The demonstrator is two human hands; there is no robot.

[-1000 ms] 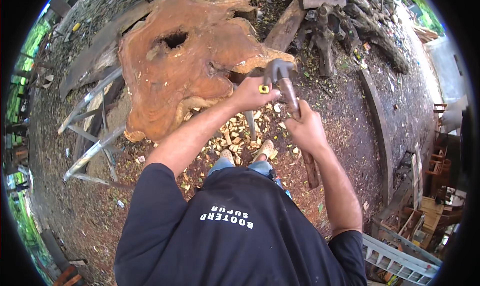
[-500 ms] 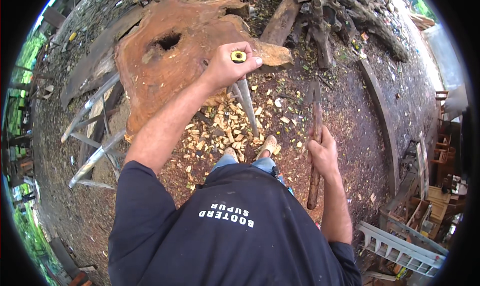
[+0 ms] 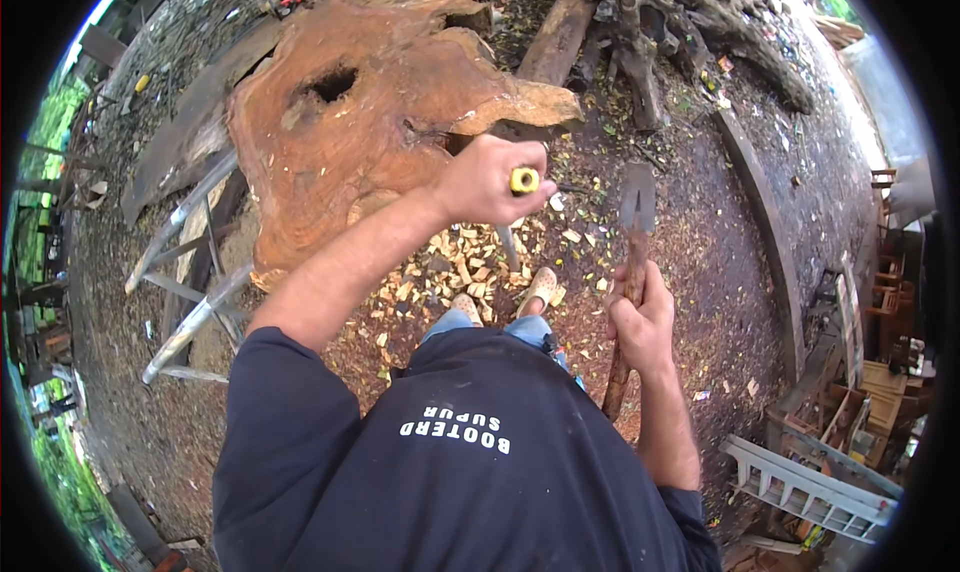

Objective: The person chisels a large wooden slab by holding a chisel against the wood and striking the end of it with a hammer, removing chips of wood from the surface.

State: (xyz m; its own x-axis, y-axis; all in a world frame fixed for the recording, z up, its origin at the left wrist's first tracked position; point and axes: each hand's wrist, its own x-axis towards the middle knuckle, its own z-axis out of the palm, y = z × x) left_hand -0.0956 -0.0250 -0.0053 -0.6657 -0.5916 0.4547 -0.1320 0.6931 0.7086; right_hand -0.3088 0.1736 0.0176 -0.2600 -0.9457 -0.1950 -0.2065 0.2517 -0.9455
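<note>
- The wooden slab [image 3: 350,152] is the landmark: broad, reddish-brown, uneven in outline, with a dark hole toward its far side.
- The left hand [image 3: 505,182] is closed around a yellow-ended tool [image 3: 524,180] beside the slab's near right edge. Only the tool's end shows; its lower part is hidden, so I cannot tell whether it touches the wood.
- The right hand [image 3: 643,317] grasps a wooden-handled hammer [image 3: 637,244], to the right of the slab and nearer the person, apart from it. The metal head points away from the person and shows a slot.
- The hammer is probably head-heavy and stiff; a hold low on the handle would give more swing, one near the head more control. Smooth wood could turn slippery with sweat.
- The yellow-ended tool looks light and rigid; wrapping the fingers below its end leaves that end bare.
- The slab is likely very heavy and hard, though its narrow lobe on the right may be its weaker part; its thicker rim would be the surer hold.
- Pale wood chips [image 3: 460,262] lie on the ground on the slab's near side, probably light and dry.
</note>
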